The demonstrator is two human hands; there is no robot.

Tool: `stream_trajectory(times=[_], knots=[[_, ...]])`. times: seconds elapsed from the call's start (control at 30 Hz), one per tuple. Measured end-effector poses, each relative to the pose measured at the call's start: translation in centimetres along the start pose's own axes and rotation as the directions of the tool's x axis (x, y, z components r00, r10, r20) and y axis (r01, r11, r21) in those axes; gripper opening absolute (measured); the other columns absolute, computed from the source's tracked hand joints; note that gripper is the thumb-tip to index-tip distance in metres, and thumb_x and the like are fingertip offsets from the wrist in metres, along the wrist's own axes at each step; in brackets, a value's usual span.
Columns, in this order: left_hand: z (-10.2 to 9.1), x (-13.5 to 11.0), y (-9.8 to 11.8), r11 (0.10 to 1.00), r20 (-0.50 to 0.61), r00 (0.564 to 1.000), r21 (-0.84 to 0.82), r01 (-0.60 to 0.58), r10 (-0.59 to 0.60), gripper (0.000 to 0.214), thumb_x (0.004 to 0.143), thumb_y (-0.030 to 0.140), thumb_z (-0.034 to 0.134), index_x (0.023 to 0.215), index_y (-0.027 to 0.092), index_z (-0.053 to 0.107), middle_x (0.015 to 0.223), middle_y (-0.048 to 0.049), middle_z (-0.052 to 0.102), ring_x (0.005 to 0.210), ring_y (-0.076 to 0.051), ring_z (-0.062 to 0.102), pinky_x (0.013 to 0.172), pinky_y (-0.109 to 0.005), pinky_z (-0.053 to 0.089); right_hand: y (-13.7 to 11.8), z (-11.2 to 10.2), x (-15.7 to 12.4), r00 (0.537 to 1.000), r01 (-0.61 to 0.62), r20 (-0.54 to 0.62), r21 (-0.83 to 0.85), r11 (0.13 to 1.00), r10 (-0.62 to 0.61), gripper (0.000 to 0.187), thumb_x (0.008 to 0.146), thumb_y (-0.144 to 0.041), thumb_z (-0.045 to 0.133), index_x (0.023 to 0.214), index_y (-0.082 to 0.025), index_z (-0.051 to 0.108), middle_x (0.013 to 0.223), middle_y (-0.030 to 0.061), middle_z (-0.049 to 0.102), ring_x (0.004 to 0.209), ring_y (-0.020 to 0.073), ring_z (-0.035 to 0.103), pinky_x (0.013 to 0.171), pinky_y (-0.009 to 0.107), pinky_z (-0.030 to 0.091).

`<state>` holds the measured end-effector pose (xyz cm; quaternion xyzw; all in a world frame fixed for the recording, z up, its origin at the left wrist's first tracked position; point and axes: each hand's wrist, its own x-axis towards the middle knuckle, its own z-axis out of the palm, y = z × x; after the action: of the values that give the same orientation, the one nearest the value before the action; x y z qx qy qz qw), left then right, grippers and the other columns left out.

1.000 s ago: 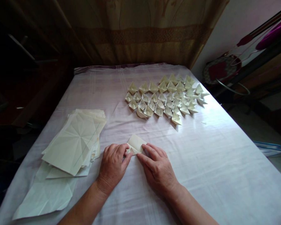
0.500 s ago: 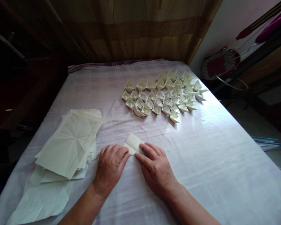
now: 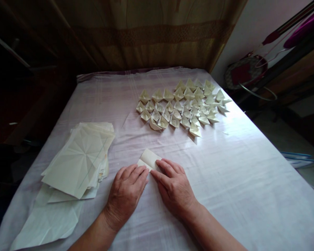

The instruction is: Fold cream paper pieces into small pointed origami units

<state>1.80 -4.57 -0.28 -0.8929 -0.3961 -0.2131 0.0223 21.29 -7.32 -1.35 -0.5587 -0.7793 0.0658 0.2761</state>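
Note:
A small folded piece of paper (image 3: 149,157), cream coloured with a crease across it, lies on the cloth in front of me. My left hand (image 3: 128,190) presses its fingertips on the paper's near left edge, fingers together and the thumb mostly hidden. From the other side my right hand (image 3: 174,186) grips the paper's right part, with fingertips on top of it. Its near right part is covered by those fingers. Beyond the paper stand rows of folded paper boats (image 3: 174,120), several of them close together.
To the left, a stack of creased paper sheets (image 3: 75,157) lies on the checked tablecloth (image 3: 238,195). A brown curtain (image 3: 151,42) hangs behind the far edge. Off the right side are a bag (image 3: 244,71) and a blue-edged object (image 3: 298,157) lower down.
My left hand has shifted slightly to the right along the paper's near edge, and its thumb no longer shows. The right hand and the paper have hardly moved.

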Motion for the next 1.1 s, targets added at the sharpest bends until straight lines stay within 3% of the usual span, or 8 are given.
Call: stream_trajectory(times=[0.43, 0.83, 1.1], knots=[[0.0, -0.2, 0.0, 1.0, -0.01, 1.0, -0.008, 0.005, -0.005, 0.028, 0.099, 0.02, 0.046, 0.119, 0.02, 0.066, 0.119, -0.005, 0.071, 0.109, -0.021, 0.062, 0.096, -0.037, 0.041, 0.0, 0.2, -0.1, 1.0, 0.009, -0.01, -0.007, 1.0, -0.009, 0.034, 0.086, -0.014, 0.058, 0.116, -0.027, 0.069, 0.127, 0.0077, 0.064, 0.119, 0.0261, 0.053, 0.097, 0.042, 0.044], [-0.6, -0.8, -0.6, 0.997, 0.042, 0.996, 0.026, -0.074, 0.073, 0.031, 0.1, 0.022, 0.044, 0.124, 0.018, 0.064, 0.125, -0.0034, 0.069, 0.116, -0.021, 0.061, 0.099, -0.038, 0.038, -0.2, 0.1, 0.0, 1.0, 0.003, -0.018, -0.004, 1.0, -0.003, 0.032, 0.086, -0.014, 0.059, 0.114, -0.026, 0.07, 0.127, 0.0078, 0.064, 0.12, 0.0258, 0.053, 0.097, 0.042, 0.044], [-0.3, -1.1, -0.4, 0.999, 0.065, 0.997, 0.035, -0.033, 0.031, 0.033, 0.101, 0.023, 0.041, 0.124, 0.02, 0.065, 0.127, -0.0023, 0.068, 0.118, -0.022, 0.059, 0.099, -0.039, 0.037, -0.1, 0.0, 0.0, 1.0, 0.008, -0.007, 0.008, 1.0, -0.008, 0.033, 0.087, -0.014, 0.058, 0.115, -0.026, 0.07, 0.128, 0.0078, 0.063, 0.12, 0.0255, 0.053, 0.097, 0.042, 0.044]])
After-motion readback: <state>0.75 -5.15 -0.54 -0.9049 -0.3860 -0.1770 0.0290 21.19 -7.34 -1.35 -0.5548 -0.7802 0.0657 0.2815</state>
